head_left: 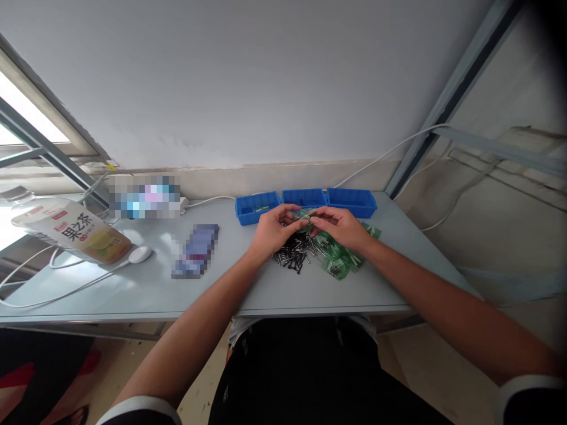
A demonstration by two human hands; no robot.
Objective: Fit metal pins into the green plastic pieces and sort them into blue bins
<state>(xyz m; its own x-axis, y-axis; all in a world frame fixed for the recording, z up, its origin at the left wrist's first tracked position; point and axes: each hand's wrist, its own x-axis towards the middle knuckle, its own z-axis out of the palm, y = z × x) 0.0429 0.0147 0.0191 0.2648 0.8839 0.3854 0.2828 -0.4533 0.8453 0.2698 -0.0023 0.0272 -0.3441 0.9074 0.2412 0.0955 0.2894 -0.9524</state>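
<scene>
A small green-tinted clear plastic bag (305, 215) is held between my two hands, above the middle of the table. My left hand (277, 227) grips its left side with thumb and fingers. On the other side, my right hand (339, 227) pinches it too. Under the hands lies a loose pile of dark screws (295, 257), with some silvery ones towards its right. Several green plastic bags with metal pieces inside (339, 262) are heaped beside the pile, partly beneath my right hand. Whether the held bag contains anything is too small to tell.
Three blue bins (352, 202) stand in a row behind my hands; the left one holds a green bag. To the left are a blurred phone-like object (196, 251), a tilted drink bottle (73, 227), a white round charger (140, 254) and cables. Metal frame posts flank the table (248, 289).
</scene>
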